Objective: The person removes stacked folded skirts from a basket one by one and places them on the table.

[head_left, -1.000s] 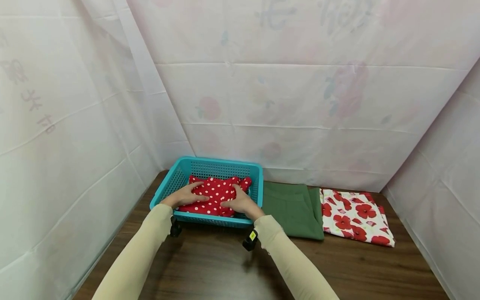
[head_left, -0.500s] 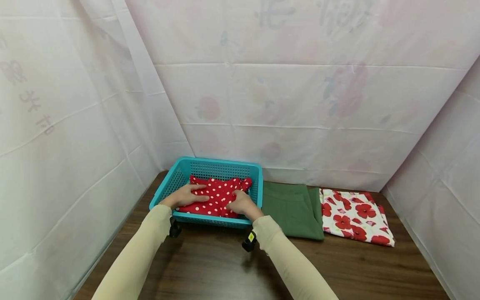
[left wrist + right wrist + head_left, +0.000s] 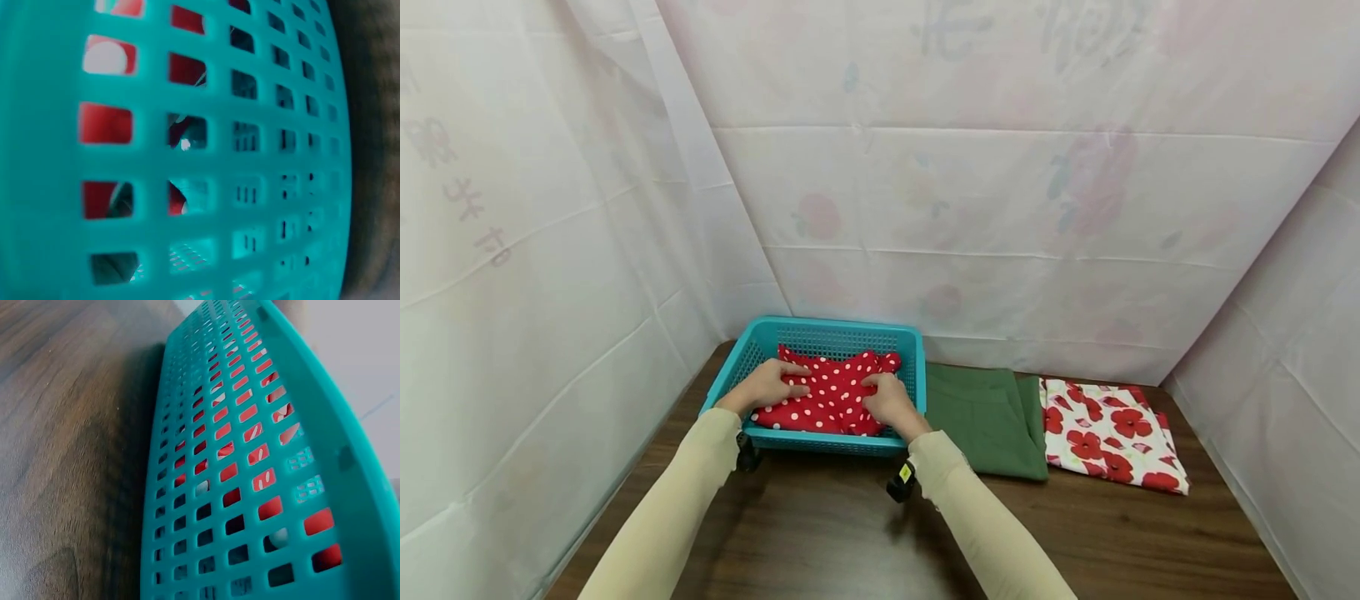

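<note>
A red cloth garment [image 3: 827,396] with white polka dots lies bunched inside a turquoise plastic basket [image 3: 850,325]. My left hand [image 3: 763,385] grips its left side, thumb and fingers on top of the fabric. On the other side, my right hand [image 3: 891,404] pinches the garment near its right edge, the fingers bent into the folds. Both wrists cross the basket's front rim. In the left wrist view the basket wall [image 3: 150,162] hides the hand, and patches of red show through its holes. The right wrist view likewise has red fabric [image 3: 228,472] behind the basket's mesh.
Right of the basket, a folded green cloth [image 3: 985,425] lies on the dark wooden table [image 3: 820,517]. Beside it is a folded white cloth [image 3: 1108,437] with red flowers. White printed sheets [image 3: 962,208] wall in the back and both sides.
My right hand's fingers have closed from spread to bent on the garment. The left hand has shifted slightly up and left, and the garment's back edge sits a little higher in view.
</note>
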A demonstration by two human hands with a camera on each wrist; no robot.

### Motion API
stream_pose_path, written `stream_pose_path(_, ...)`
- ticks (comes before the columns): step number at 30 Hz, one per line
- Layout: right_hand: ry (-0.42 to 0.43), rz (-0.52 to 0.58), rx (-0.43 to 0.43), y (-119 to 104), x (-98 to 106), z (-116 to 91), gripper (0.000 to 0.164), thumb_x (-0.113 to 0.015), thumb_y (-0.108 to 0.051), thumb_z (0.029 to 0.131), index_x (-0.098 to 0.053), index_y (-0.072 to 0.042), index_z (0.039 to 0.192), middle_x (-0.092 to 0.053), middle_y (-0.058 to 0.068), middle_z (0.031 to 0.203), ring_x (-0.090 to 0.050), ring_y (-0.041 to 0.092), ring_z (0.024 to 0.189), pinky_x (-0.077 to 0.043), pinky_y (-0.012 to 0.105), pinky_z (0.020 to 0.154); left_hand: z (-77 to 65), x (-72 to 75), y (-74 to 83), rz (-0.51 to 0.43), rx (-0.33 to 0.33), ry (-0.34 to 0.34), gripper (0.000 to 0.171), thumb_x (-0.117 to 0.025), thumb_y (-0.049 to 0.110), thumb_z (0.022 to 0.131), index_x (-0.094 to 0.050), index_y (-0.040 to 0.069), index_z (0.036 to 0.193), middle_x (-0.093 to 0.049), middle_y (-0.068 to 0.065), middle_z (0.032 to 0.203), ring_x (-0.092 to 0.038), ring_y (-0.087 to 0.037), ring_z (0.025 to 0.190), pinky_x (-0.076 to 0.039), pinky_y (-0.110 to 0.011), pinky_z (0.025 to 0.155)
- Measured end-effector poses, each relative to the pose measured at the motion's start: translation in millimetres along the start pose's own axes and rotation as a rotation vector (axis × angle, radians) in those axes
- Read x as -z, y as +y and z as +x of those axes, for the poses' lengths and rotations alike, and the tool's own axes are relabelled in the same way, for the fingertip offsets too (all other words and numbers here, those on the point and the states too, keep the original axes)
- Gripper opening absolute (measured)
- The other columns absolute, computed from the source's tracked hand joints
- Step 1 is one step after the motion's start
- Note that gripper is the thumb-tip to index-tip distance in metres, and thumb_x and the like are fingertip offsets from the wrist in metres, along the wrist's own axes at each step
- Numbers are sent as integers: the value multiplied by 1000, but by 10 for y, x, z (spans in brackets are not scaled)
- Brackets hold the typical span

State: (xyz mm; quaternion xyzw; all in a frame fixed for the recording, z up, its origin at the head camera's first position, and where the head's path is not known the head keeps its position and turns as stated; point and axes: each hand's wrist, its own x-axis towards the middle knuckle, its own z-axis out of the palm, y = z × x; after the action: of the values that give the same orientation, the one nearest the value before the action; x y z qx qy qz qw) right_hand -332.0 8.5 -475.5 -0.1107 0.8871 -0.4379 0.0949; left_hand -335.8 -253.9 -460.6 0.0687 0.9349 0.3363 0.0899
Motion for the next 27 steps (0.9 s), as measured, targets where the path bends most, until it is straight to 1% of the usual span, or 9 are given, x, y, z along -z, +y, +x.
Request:
stream_pose_path(4,15,38,-7,-52,2,-18,46,-69,-8,96,-61,-6,141,-65,17,126,-59,15,61,-55,27,59,-44,34,62,15,-22,34,54,-77,24,93,-63,8,142,-59,-24,139,-55,-36,116,-60,-33,75)
stream_pose_path(6,18,57,-3,-95,16,-27,48,-68,-7,96,-60,-7,143,-68,17,114,-53,13,53,-51,25,54,-67,61,100,17,-31,51,52,-77,23,93,-63,8,141,-60,-23,136,-56,-34,113,-59,-32,73)
stream_pose_path(9,29,84,5,-179,64,-41,50,-65,-6,95,-59,-9,144,-68,15,94,-44,14,44,-46,24,50,-84,100,161,17,-54,80,52,-76,24,93,-63,9,142,-59,-23,138,-54,-36,118,-60,-35,77)
stream_pose_path(12,64,99,15,-264,140,-65,53,-65,-9,93,-58,-11,145,-66,12,84,-44,14,43,-48,25,51,-103,133,207,16,-79,118,54,-76,26,93,-62,10,143,-58,-24,139,-52,-38,122,-60,-39,81)
stream_pose_path(16,135,109,51,-324,236,-117,49,-68,-18,96,-61,-11,143,-71,9,88,-57,16,49,-55,26,58,-165,158,263,7,-102,178,55,-76,28,94,-61,11,144,-61,-24,136,-56,-38,117,-61,-39,79)
stream_pose_path(18,179,119,73,-329,279,-144,43,-69,-22,98,-65,-10,139,-75,11,91,-63,16,55,-59,28,62,-192,162,308,-2,-110,202,56,-76,27,94,-60,11,145,-62,-23,135,-57,-37,115,-61,-38,79)
stream_pose_path(20,232,134,91,-329,318,-173,38,-71,-24,98,-71,-9,133,-77,9,99,-68,17,65,-61,30,68,-225,162,369,-17,-107,222,59,-77,27,92,-59,12,146,-62,-22,135,-56,-38,117,-62,-40,80)
stream_pose_path(24,312,121,97,-328,387,-237,28,-73,-22,97,-77,-11,122,-75,10,109,-68,19,82,-62,34,71,-287,144,479,-42,-98,245,63,-79,26,90,-58,11,147,-57,-24,141,-51,-42,126,-63,-46,82)
stream_pose_path(27,332,115,99,-306,419,-277,27,-72,-18,97,-77,-13,123,-72,12,116,-67,23,87,-62,36,71,-306,84,491,-74,-96,261,63,-79,26,90,-57,12,148,-54,-24,143,-50,-42,128,-62,-46,84)
